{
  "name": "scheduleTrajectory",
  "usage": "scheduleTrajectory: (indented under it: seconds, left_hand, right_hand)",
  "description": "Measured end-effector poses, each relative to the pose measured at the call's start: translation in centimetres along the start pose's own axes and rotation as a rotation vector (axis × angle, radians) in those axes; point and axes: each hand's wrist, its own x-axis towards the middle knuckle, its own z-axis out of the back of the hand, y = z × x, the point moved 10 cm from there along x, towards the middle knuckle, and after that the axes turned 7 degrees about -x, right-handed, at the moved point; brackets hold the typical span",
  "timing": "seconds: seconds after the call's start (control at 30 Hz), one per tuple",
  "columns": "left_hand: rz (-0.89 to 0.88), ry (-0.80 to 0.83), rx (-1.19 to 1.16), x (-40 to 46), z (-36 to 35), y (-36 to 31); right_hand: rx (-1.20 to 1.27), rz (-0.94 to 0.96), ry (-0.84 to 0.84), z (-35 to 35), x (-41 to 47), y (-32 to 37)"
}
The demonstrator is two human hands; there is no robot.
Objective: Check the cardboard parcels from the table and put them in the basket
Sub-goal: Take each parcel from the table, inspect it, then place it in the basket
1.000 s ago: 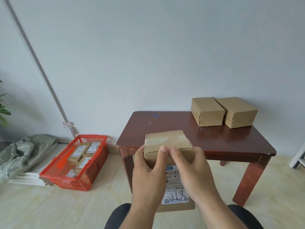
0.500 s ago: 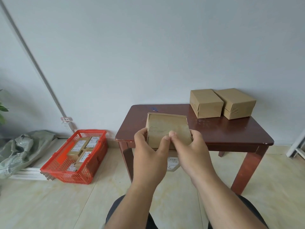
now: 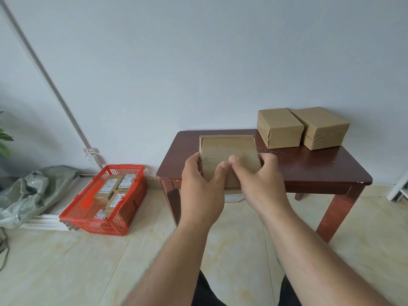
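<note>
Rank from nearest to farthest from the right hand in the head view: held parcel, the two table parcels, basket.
1. Held parcel, gripped in the right hand.
2. Two table parcels, back right; the left one slightly nearer.
3. Basket, on the floor, far left.

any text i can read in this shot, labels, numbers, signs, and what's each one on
None reads clearly.
Held parcel: faint printed lines, too blurred.
Parcels in the basket: white shipping labels, print too small.
Wall tag: red marks, unreadable.
Two parcels on the table: no visible text.
</note>
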Motion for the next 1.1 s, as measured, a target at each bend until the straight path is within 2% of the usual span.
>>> scheduleTrajectory:
  seconds: [0.2, 0.47, 0.87, 1.1]
  left_hand:
    - [0.018, -0.133, 0.029, 2.0, 1.2, 0.8]
    - [-0.012, -0.047, 0.117, 1.1, -0.9, 1.4]
    - [0.034, -0.07, 0.104, 2.8, -0.2, 2.0]
    - [-0.029, -0.048, 0.136, 0.7, -1.1, 1.8]
  right_hand:
    - [-0.034, 0.074, -0.034, -0.7, -0.6, -0.1]
    - [0.008, -0.038, -0.048, -0.5, 1.9, -1.7]
    - [-0.121, 0.181, -0.08, -0.2, 0.1, -0.6]
    - [-0.055, -0.033, -0.08, 0.4, 1.8, -2.0]
